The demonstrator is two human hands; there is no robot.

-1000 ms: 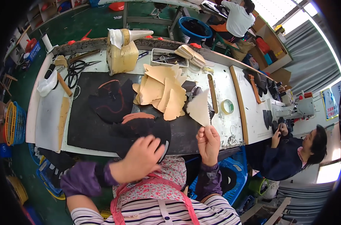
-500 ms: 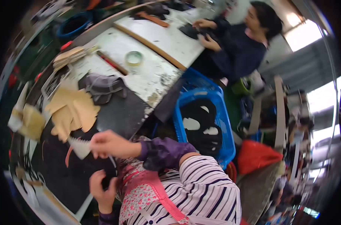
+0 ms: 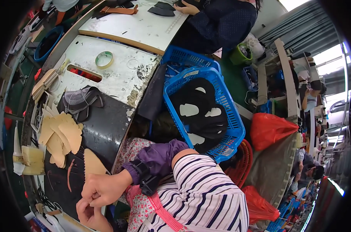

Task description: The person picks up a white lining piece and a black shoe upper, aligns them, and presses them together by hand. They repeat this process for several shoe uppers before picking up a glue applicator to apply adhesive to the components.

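A tan leather-like piece with a scalloped edge (image 3: 93, 162) juts up past the knuckles of my right hand (image 3: 100, 189), whose fingers are closed on it. Directly below, my left hand (image 3: 92, 216) is curled in a pinch against the right fingertips; what sits between its fingers is hidden. Both hands are over the near edge of the black work surface (image 3: 102, 131). A thin reddish strip (image 3: 70, 176) lies close to the tan piece. Farther off is a fanned pile of similar tan pieces (image 3: 63, 135).
A dark grey stitched piece (image 3: 82, 101) lies beyond the pile. On the white board (image 3: 119, 83) rests a tape roll (image 3: 104, 60). To the right stands a blue basket (image 3: 230, 131) of black cut pieces, near a red bag (image 3: 270, 129). A co-worker's hand (image 3: 188, 7) is at the far table.
My right hand has come down toward me with the tan piece. My left hand, apart with fingers spread before, now meets it in a pinch. The whole view has shifted.
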